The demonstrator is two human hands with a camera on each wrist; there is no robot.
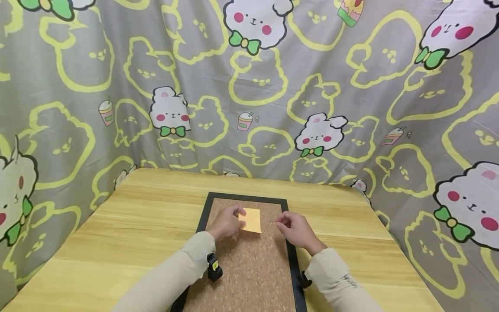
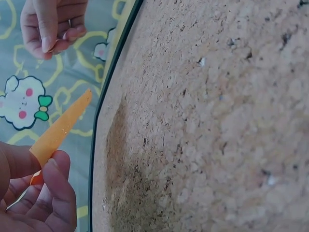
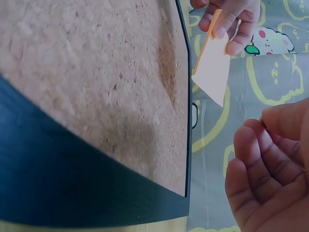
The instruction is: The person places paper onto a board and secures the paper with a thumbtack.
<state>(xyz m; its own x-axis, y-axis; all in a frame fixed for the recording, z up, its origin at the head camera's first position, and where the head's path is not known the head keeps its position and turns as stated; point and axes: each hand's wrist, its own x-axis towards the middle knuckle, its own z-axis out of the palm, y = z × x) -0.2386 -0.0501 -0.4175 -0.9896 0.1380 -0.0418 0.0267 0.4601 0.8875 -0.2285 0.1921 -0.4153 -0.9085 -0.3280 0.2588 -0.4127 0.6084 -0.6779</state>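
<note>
- Covering both arms at the near side, pale sleeves (image 1: 167,273) reach forward; a black device (image 1: 213,268) sits at each wrist.
- Cork board (image 1: 249,268): lies on the table (image 1: 117,225) beneath the arms, bordered by a black frame (image 1: 294,264).
- Right hand (image 1: 298,229): over the right edge of the board, apart from the left hand; thumb and index fingertip pinch a tiny item (image 3: 261,118), too small to identify.
- Left hand (image 1: 226,223): above the board's upper part; thumb and fingers grasp one edge of an orange note (image 1: 252,221).
- Note location: over the upper cork, raised clear of the surface, between the two hands.
- Table: yellow wood grain, extending beyond the board.
- Curtain (image 1: 269,112): grey, printed with yellow outlines and white animal faces, hanging behind and along both sides.
</note>
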